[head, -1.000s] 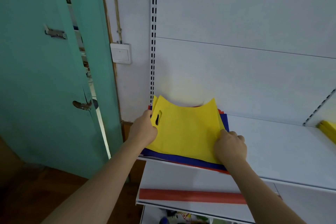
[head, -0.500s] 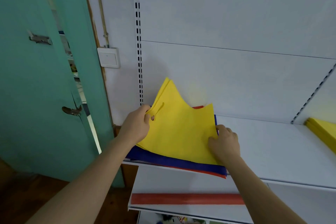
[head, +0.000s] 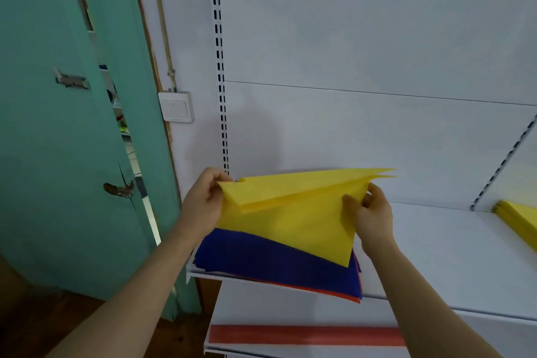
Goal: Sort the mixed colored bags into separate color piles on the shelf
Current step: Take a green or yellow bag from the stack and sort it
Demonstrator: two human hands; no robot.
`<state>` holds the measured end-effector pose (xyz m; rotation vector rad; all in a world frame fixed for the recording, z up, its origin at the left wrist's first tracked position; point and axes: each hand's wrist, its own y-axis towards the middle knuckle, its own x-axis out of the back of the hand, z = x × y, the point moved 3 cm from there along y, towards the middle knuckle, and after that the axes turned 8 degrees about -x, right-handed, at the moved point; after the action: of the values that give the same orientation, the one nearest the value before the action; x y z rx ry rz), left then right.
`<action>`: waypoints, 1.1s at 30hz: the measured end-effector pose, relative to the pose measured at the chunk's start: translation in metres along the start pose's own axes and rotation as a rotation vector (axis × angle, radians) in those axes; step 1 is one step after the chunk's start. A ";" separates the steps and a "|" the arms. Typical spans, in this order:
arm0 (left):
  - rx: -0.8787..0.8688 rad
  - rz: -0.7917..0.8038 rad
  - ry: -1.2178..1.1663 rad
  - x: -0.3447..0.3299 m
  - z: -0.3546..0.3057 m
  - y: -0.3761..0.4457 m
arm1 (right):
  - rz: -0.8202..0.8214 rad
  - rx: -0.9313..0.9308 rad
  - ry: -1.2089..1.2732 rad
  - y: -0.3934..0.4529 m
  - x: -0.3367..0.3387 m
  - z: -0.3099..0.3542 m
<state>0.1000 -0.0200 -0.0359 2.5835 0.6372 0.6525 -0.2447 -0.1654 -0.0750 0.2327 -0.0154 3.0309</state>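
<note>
We grip yellow bags [head: 290,212] w/ both hands, left hand [head: 203,200] & right hand [head: 369,209]; yellow pile [head: 520,218] lies far right along shelf [head: 436,256], nearer right hand.

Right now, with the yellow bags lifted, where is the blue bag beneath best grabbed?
Pinch the blue bag at its front-left corner from the shelf's open front: that part lies flat and bare, while the yellow bags cover its back.
</note>
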 end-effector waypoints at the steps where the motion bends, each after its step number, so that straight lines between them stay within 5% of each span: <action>1: 0.021 0.001 -0.036 -0.002 0.000 0.001 | -0.038 0.041 0.020 -0.001 0.004 0.006; 7: 0.086 -0.033 -0.147 -0.022 0.004 0.006 | -0.212 0.213 0.012 -0.020 0.025 0.034; 14: 0.068 -0.008 0.058 -0.045 0.027 0.002 | -0.070 0.122 -0.309 -0.049 0.036 -0.002; 19: -0.014 -0.022 0.049 -0.072 0.010 0.006 | -0.257 0.233 -0.385 -0.067 0.069 0.014; 28: -0.196 -0.026 -0.101 -0.187 -0.082 -0.031 | -0.676 0.150 -0.309 -0.130 0.219 -0.012; 33: -0.245 0.040 -0.168 -0.279 -0.143 -0.062 | -0.750 0.180 -0.458 -0.155 0.322 -0.028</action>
<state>-0.2146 -0.0755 -0.0445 2.3956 0.4238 0.4861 -0.5497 0.0219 -0.0532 0.7478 0.2498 2.1829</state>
